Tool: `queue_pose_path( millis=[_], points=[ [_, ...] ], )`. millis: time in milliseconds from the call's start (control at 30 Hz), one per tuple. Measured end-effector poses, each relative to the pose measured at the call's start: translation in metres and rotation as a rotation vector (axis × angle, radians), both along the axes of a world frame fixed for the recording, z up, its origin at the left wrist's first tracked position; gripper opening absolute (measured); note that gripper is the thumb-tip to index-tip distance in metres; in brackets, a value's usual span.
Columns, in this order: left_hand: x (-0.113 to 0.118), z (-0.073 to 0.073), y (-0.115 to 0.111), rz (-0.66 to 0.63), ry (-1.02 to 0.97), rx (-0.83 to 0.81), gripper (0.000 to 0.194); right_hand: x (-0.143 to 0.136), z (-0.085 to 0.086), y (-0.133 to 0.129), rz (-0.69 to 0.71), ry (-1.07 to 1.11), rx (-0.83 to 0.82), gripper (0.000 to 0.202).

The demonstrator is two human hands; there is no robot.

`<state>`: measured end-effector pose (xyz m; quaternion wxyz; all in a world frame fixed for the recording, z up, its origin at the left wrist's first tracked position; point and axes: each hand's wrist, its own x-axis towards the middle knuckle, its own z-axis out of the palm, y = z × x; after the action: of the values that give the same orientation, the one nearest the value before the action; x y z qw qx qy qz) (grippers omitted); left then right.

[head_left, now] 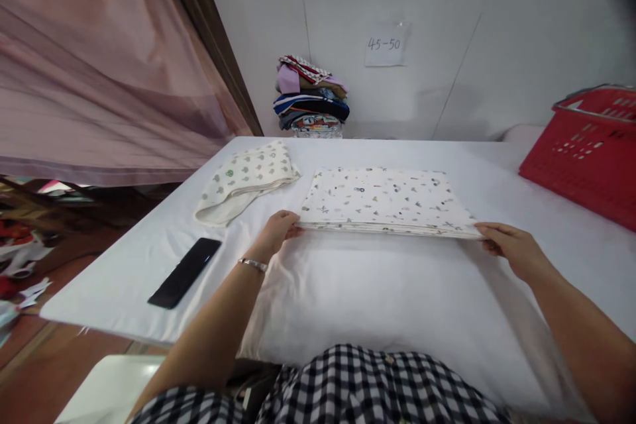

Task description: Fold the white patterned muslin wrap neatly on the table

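Note:
A folded white cloth with a small scattered print (385, 197) lies on the white-covered table, its layered edge toward me. My left hand (279, 233) pinches the near left corner of this cloth. At the near right corner, my right hand (504, 245) grips it between thumb and fingers. Left of it rests a second cream cloth with a leaf-like print (248, 179), loosely folded and touched by neither hand. A black phone (185, 273) lies flat near my left forearm.
A red plastic basket (591, 156) stands at the table's right side. Behind the far edge rises a stack of folded fabrics (312, 99) against the wall. A pink curtain (109, 59) hangs at left, and a white stool (112, 387) is below the table's left front edge.

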<state>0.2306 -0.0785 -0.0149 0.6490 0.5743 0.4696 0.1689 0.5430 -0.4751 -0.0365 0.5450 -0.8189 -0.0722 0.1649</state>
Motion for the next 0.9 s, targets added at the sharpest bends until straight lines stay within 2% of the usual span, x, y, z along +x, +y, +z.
queue_pose_path(
  millis=[133, 300, 467, 600, 667, 733, 833, 900],
  points=[
    [-0.004, -0.011, -0.006, -0.002, 0.138, 0.120, 0.011, -0.008, -0.012, -0.006, 0.060, -0.087, -0.231, 0.040],
    [-0.008, -0.018, -0.013, -0.107, 0.379, 0.474, 0.008, -0.018, -0.024, -0.005, 0.122, -0.374, -0.366, 0.039],
    [-0.009, -0.019, -0.025, -0.129, 0.472, 0.727, 0.011, -0.025, -0.029, 0.000, 0.148, -0.555, -0.581, 0.039],
    [-0.012, -0.020, -0.033, -0.119, 0.497, 0.903, 0.018, -0.024, -0.028, 0.000, 0.197, -0.602, -0.737, 0.043],
    [-0.011, -0.019, -0.038, -0.124, 0.447, 1.059, 0.018, -0.026, -0.027, 0.000, 0.207, -0.654, -0.754, 0.042],
    [-0.006, -0.018, -0.049, -0.193, 0.354, 1.224, 0.017, -0.031, -0.025, 0.005, 0.210, -0.795, -0.728, 0.037],
    [0.013, -0.020, -0.071, -0.427, 0.163, 1.361, 0.016, -0.046, -0.021, 0.024, 0.283, -0.983, -0.564, 0.030],
    [0.031, -0.024, -0.087, -0.585, 0.051, 1.395, 0.017, -0.056, -0.018, 0.044, 0.414, -0.996, -0.422, 0.028]
  ],
)
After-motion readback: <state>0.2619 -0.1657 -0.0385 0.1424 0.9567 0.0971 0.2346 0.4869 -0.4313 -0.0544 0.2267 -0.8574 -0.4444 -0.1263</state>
